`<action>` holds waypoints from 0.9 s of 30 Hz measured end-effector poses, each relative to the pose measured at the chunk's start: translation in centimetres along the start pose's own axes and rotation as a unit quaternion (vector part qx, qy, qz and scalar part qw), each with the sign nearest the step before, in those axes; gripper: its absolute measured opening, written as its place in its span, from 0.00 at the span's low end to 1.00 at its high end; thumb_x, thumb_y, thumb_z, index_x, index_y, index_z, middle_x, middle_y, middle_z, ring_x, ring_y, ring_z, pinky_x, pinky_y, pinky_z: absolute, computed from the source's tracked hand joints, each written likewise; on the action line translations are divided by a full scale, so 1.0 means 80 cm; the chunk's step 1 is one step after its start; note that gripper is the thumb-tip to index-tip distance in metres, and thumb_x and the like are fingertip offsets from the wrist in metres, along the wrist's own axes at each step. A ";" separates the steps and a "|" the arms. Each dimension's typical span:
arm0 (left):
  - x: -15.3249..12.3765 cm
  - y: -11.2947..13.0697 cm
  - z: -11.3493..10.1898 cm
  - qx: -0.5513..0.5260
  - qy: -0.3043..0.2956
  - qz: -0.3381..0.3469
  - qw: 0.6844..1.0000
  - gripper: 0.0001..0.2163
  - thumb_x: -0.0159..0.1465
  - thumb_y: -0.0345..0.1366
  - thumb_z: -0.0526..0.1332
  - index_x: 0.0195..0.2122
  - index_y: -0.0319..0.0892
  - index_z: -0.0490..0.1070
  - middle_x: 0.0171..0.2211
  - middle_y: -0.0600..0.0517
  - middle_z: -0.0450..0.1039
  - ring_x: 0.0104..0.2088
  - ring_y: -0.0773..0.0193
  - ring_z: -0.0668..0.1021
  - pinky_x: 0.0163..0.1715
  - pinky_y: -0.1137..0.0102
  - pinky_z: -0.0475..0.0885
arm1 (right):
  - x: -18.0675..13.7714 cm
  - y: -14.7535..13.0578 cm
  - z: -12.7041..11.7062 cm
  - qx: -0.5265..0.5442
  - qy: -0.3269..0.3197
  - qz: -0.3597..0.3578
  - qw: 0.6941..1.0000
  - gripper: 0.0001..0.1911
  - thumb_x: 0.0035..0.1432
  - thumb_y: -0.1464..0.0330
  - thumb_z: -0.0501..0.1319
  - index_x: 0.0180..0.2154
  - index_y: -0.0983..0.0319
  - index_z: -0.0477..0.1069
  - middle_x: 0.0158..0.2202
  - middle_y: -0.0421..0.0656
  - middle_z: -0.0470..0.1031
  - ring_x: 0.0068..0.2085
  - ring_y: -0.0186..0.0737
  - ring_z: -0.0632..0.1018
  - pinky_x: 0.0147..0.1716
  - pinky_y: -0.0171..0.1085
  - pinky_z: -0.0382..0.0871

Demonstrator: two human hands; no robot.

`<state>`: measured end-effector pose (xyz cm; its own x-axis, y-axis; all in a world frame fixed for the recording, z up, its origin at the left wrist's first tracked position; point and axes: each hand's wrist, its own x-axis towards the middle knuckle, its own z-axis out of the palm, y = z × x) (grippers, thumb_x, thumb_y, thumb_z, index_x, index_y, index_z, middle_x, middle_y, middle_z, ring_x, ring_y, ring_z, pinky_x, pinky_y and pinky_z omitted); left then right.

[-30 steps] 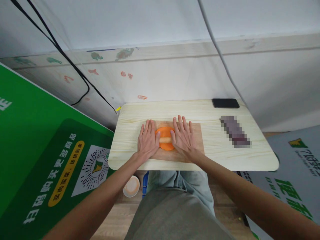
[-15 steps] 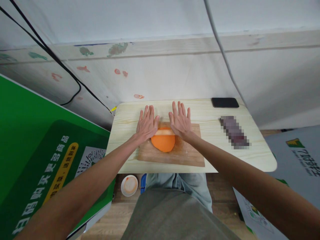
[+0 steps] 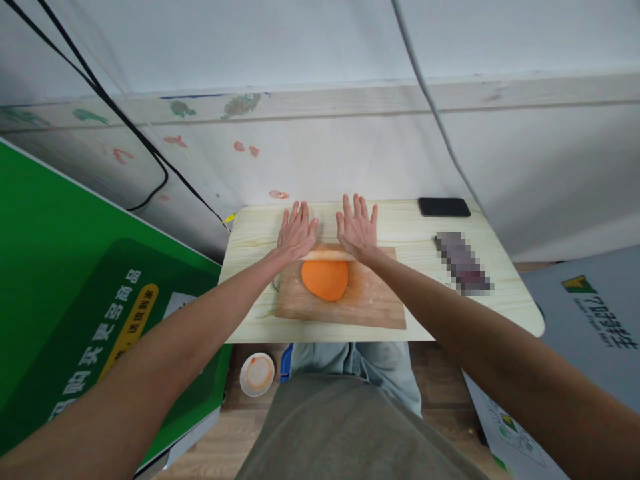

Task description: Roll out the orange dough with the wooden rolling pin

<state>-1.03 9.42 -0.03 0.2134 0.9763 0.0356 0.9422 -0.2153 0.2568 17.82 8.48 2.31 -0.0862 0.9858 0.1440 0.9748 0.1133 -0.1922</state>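
A flat round of orange dough [image 3: 325, 280] lies on a wooden cutting board [image 3: 373, 310]. Along the dough's far edge lies a pale wooden rolling pin [image 3: 327, 255]. My left hand [image 3: 297, 230] rests on the pin's left end, palm down with fingers stretched forward. On the right end lies my right hand [image 3: 357, 227], flat too, its fingers spread. The palms cover both ends of the pin. Neither hand wraps round it.
The pale table [image 3: 250, 267] stands against a smudged white wall. A black phone [image 3: 444, 207] and a blurred-out item [image 3: 463, 260] lie at its right. Below left is a white bowl [image 3: 257, 375] with orange residue. Green panel [image 3: 165, 267] at left.
Both hands have pushed forward, and the rolling pin has rolled from across the dough to its far edge. More of the dough shows now. The view has shifted slightly.
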 end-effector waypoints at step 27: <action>-0.108 0.033 -0.016 0.097 -0.027 0.010 0.995 0.34 0.80 0.46 0.40 0.82 0.30 0.44 0.82 0.38 0.42 0.83 0.51 0.47 0.80 0.49 0.45 | -0.115 -0.010 -0.019 -0.033 -0.040 -0.022 0.998 0.39 0.79 0.54 0.40 0.82 0.64 0.40 0.84 0.55 0.36 0.82 0.59 0.43 0.77 0.68 0.34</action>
<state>-0.75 0.47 1.57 0.2420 0.9702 -0.0140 0.9684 -0.2406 0.0655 18.11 -0.89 2.61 -0.1430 0.9871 0.0722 0.9808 0.1511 -0.1229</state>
